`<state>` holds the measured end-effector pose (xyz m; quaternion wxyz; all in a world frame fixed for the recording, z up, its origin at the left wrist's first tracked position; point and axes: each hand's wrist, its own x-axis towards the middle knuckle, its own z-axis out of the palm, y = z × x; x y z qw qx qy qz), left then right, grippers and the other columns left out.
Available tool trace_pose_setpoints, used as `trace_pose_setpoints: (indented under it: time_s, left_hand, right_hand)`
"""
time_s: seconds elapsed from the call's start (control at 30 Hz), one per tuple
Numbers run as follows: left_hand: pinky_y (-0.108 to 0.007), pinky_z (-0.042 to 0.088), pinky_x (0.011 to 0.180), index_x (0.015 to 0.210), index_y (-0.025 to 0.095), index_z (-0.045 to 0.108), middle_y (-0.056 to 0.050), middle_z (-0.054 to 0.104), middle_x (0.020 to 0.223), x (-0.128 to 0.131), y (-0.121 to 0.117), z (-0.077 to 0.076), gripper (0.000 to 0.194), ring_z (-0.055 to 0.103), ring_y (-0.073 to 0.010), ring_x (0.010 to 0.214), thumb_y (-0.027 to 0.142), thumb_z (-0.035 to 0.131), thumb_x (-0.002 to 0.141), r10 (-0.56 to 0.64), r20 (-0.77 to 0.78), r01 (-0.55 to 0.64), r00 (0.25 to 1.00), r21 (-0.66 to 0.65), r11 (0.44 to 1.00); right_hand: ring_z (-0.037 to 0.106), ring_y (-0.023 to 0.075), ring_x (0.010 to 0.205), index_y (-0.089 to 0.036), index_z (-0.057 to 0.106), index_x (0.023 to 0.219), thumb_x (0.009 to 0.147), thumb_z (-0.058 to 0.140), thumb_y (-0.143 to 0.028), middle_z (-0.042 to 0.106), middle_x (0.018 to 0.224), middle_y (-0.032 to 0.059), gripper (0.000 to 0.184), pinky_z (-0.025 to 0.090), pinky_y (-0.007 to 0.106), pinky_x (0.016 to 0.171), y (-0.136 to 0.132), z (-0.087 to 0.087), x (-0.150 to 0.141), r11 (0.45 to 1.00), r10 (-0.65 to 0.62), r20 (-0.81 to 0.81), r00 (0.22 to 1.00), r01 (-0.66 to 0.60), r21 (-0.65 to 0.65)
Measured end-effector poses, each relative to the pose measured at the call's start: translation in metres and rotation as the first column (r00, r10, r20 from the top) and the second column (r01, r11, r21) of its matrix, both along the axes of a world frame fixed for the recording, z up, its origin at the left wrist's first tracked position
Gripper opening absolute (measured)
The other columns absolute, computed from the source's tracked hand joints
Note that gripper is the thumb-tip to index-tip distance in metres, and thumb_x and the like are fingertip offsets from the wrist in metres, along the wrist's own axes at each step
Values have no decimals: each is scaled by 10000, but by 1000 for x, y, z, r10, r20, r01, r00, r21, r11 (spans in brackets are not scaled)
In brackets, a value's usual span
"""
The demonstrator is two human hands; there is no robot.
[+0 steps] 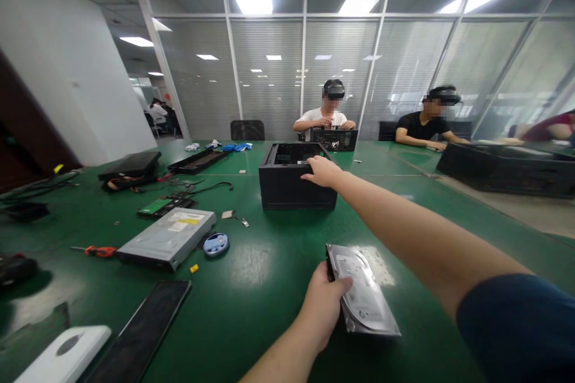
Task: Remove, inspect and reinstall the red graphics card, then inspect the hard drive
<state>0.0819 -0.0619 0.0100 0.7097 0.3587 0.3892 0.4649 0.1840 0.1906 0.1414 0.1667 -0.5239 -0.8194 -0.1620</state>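
Observation:
My left hand point(324, 305) is closed around the long side of a silver hard drive point(363, 296), thumb on its top face and fingers underneath. The drive is held at the near edge of the view, label side up. Farther off, a black computer case point(296, 188) lies on the table with its open side up. My right hand point(324, 171) reaches across and grips the case's upper right edge, with some fingertips hidden. The case's inside is mostly dark.
On the green table point(251, 323) to the left are an optical drive point(168, 236), a screwdriver point(101, 251), a blue round dish point(216, 245), a green circuit board point(157, 206) and a phone point(144, 329). Two people work across the table, beside other cases point(335, 139).

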Motion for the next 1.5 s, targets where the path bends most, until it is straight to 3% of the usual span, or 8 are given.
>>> trace_pose_setpoints:
  time_s: [0.17,0.43,0.53,0.67,0.77,0.93,1.2,1.5]
  left_hand:
    - [-365,564,795,1042,120,628,-123,749,927,-23,11,14,339,725,-254,864,60,598,710,-20,-211,3,977,-80,997]
    - [-399,560,656,1006,141,641,-139,740,821,-123,29,47,337,730,-319,761,153,656,670,-58,-574,-14,817,-121,993]
    - [-427,534,795,1073,166,622,-156,732,915,-144,33,45,399,706,-348,930,157,648,675,41,-785,-96,618,-23,995]
    - [-502,356,1048,1353,148,495,-252,581,1296,-157,35,43,607,525,-397,1258,191,597,756,168,-935,-154,314,124,980]
    - [-604,304,1035,1487,153,353,-319,413,1421,-157,32,44,769,433,-499,1299,440,587,812,205,-969,-170,137,181,969]
    - [-583,410,928,1547,177,220,-315,363,1438,-144,24,43,1240,415,-532,1263,875,544,574,151,-973,-31,-177,159,987]
    - [-572,403,923,1506,78,316,-300,470,1344,-122,24,48,1013,452,-466,1199,675,514,711,134,-921,1,-365,144,990]
    - [-557,397,957,1489,29,326,-303,473,1365,-117,30,36,938,452,-449,1236,645,441,791,181,-879,34,-441,186,982]
  right_hand:
    - [479,367,1162,-130,557,1250,918,496,-586,559,1209,210,567,384,489,953,0,-25,0,994,-59,-57,997,64,92]
    - [507,327,1085,-185,657,1199,814,653,-592,578,1140,149,560,408,435,937,7,-29,6,991,-44,-216,975,69,111]
    - [525,322,1070,-194,697,1177,775,704,-576,586,1116,141,555,430,428,924,12,-27,6,993,-64,-266,962,86,75]
    - [544,318,1052,-185,710,1181,748,738,-562,591,1100,143,575,447,426,910,14,-25,7,993,-91,-277,957,106,41]
    - [552,321,1044,-170,717,1177,733,756,-553,596,1069,148,588,454,427,907,10,-23,9,993,-105,-273,956,115,20]
    - [558,331,1037,-166,730,1159,723,764,-557,602,1044,154,587,461,431,907,-5,-19,20,993,-113,-257,960,120,14]
    - [554,327,1005,-183,749,1105,771,719,-556,599,1032,145,502,463,446,897,-65,-22,53,995,-26,-245,969,50,92]
    - [538,343,953,-237,744,1085,785,694,-560,597,963,139,443,457,508,830,-203,-14,106,990,135,-307,942,-117,79]
